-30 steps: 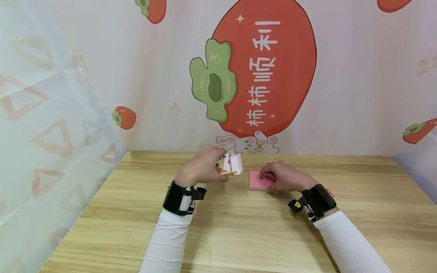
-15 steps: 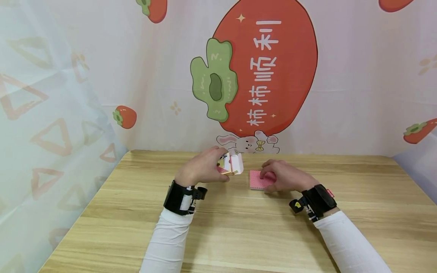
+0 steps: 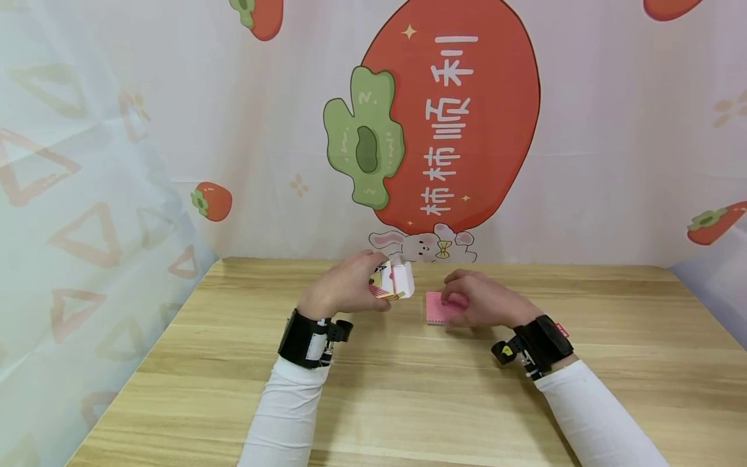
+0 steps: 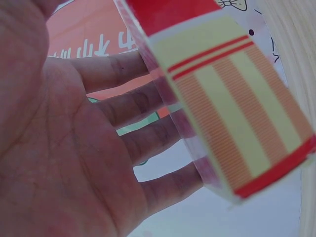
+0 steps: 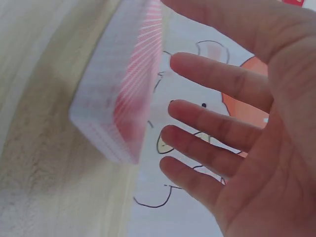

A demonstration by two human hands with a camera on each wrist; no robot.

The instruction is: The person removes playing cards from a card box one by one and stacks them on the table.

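Note:
My left hand [image 3: 344, 285] grips a playing card box [image 3: 397, 282] above the table, its white flap end facing right. In the left wrist view the box [image 4: 222, 103] shows red and cream stripes, and the fingers [image 4: 160, 133] reach behind it. To the right of the box, a deck of playing cards [image 3: 434, 308] with pink-red patterned backs lies on the table. My right hand [image 3: 487, 301] hovers at the deck's right side, partly covering it. In the right wrist view its fingers [image 5: 217, 118] stretch out beside the deck [image 5: 106, 94], not curled round it.
The light wooden tabletop [image 3: 385, 402] runs back to a white cloth backdrop [image 3: 613, 162] printed with persimmons and a rabbit. Black wrist straps with small cameras sit on both wrists.
The right hand has shifted slightly left over the deck, its thumb moving along the near side. The left hand and the box stay nearly still.

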